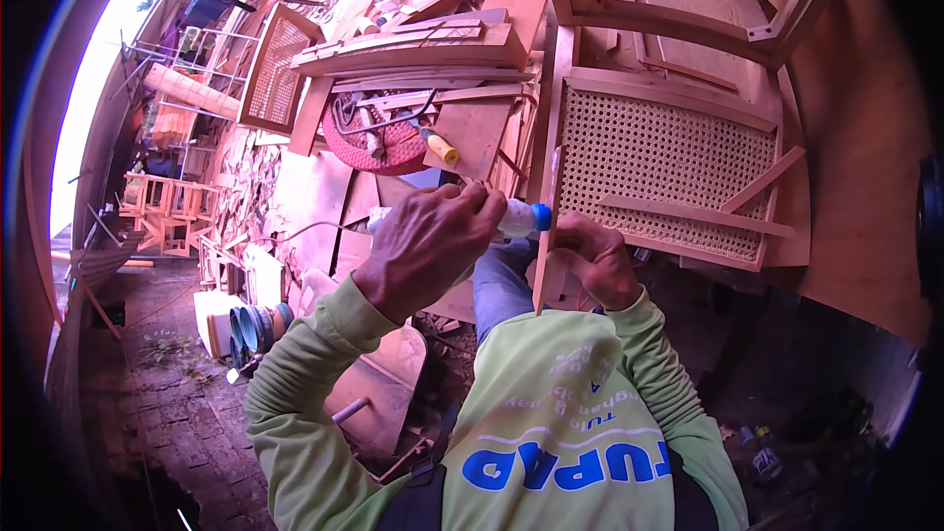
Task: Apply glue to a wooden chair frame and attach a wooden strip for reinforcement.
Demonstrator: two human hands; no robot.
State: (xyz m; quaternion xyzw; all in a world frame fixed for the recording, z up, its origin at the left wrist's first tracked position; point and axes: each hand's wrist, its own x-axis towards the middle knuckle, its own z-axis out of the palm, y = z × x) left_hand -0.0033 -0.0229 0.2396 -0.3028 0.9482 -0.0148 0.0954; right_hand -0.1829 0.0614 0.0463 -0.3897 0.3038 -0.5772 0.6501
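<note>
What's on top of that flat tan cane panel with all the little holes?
A long, flat wooden strip and a shorter, slanted wooden strip lie across the tan cane panel. The weave right under both strips is covered, so I can't see it.

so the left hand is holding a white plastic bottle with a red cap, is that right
Not quite: the head view shows a blue plastic cap, not a red one, on the white plastic bottle held in the left hand.

From the wearer's head, one fisheye view is looking steeply down at the nearby hands (431, 241), taking in the green shirt (556, 403) at six o'clock and facing stacked wood (423, 55) at twelve.
</note>
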